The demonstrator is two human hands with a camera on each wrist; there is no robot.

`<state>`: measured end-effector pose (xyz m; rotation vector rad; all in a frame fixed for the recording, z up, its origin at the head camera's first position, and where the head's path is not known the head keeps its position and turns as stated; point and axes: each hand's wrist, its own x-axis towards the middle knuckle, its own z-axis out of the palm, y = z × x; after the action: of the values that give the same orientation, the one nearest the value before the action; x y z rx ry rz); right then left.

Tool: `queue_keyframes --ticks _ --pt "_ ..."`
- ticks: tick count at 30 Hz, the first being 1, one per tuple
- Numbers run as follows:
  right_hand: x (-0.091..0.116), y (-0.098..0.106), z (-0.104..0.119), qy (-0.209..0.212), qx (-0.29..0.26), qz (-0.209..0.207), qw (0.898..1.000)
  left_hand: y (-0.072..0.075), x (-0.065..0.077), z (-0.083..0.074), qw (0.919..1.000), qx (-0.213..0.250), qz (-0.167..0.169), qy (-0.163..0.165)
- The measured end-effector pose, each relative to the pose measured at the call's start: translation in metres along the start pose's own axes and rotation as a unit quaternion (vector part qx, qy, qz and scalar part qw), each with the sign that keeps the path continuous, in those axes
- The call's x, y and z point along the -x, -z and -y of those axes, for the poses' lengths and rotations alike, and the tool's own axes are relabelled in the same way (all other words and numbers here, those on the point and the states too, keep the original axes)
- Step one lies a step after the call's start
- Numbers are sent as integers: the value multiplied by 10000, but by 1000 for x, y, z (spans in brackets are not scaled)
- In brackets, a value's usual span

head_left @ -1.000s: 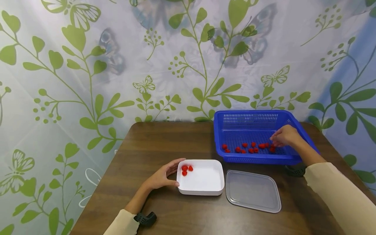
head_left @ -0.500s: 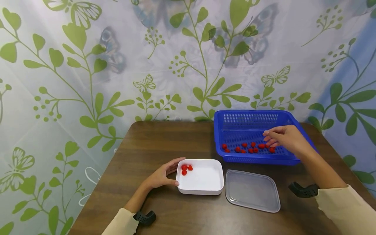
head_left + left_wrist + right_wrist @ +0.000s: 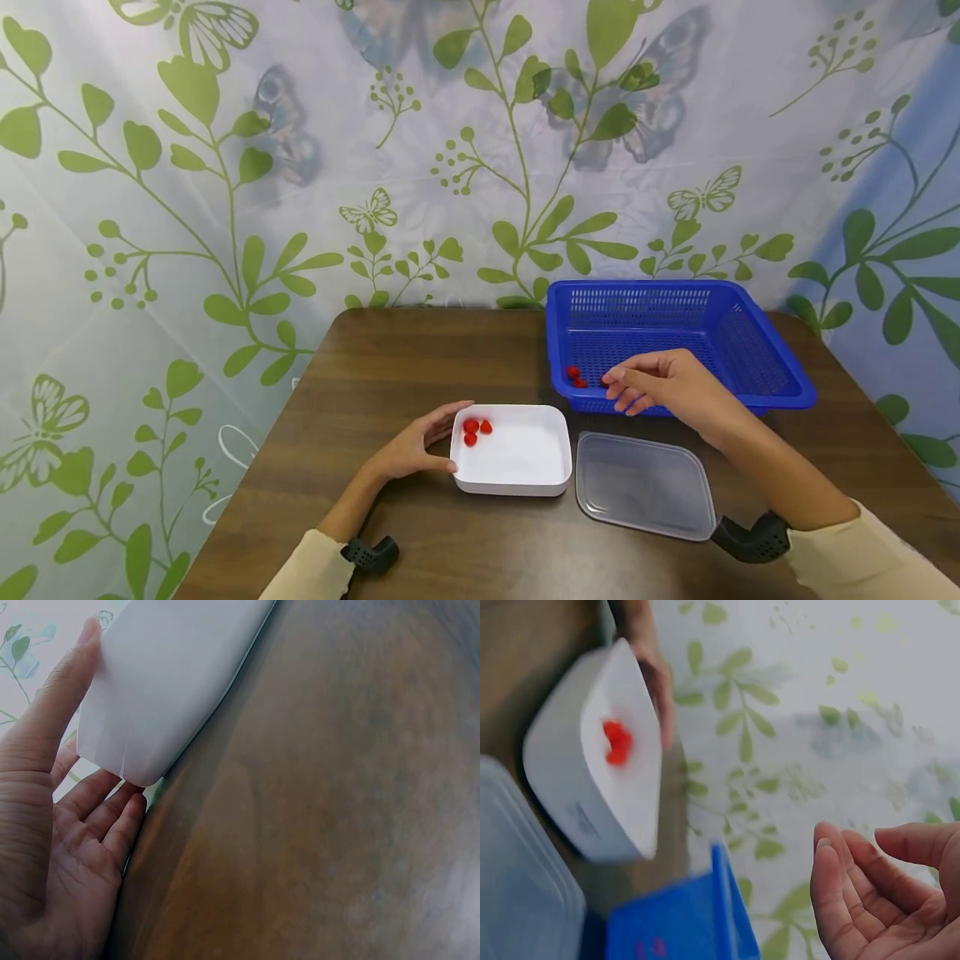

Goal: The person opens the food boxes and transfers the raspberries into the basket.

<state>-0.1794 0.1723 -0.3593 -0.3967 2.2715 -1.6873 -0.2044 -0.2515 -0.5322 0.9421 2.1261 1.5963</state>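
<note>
In the head view, my left hand (image 3: 414, 446) holds the left end of a white rectangular container (image 3: 525, 450), thumb at the near corner and fingers at the far one. Up close, the left wrist view shows the thumb along the wall of the white container (image 3: 176, 682). Three small red berries (image 3: 470, 426) sit in its left part. Over the front of a blue perforated basket (image 3: 780, 367) hovers my right hand (image 3: 667, 387), fingers loosely bent. Nothing shows between thumb and fingertips of the right hand (image 3: 885, 889) in its wrist view. It hides most berries in the basket.
A clear plastic lid (image 3: 645, 486) lies flat on the wooden table (image 3: 442, 358), right of the container and in front of the basket. A few red berries (image 3: 573, 372) show at the basket's left. Behind the table hangs a leaf-patterned cloth (image 3: 450, 167).
My right hand has lifted from the berries at the basket's right side and moved left and nearer, to the basket's front rim. The left hand and container have stayed put.
</note>
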Motion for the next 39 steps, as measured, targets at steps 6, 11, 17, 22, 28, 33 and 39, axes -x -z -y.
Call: queue_keyframes --ticks 6,11,17,22,28,33,39 --pt "-8 -35 -5 -80 -109 438 9989 0 1 -1 10000 -53 18 68" --pt "-19 -60 -17 -144 70 562 9983 0 1 -2 9999 -72 19 102" --pt "-32 -88 -31 -143 -208 797 9965 1 0 0 9999 -92 -26 117" --pt "-42 -110 -40 -505 -800 823 9921 -1 -1 0 9998 -51 -85 191" --pt "-55 -130 -51 -1112 -1805 770 9742 2 -1 -1 9999 -77 -49 124" --pt "-66 -143 -57 -1497 -2353 551 9588 4 -1 0 10000 -15 -3 91" --pt "-78 -158 -65 -1906 -2840 410 9388 6 -2 0 9999 62 20 84"
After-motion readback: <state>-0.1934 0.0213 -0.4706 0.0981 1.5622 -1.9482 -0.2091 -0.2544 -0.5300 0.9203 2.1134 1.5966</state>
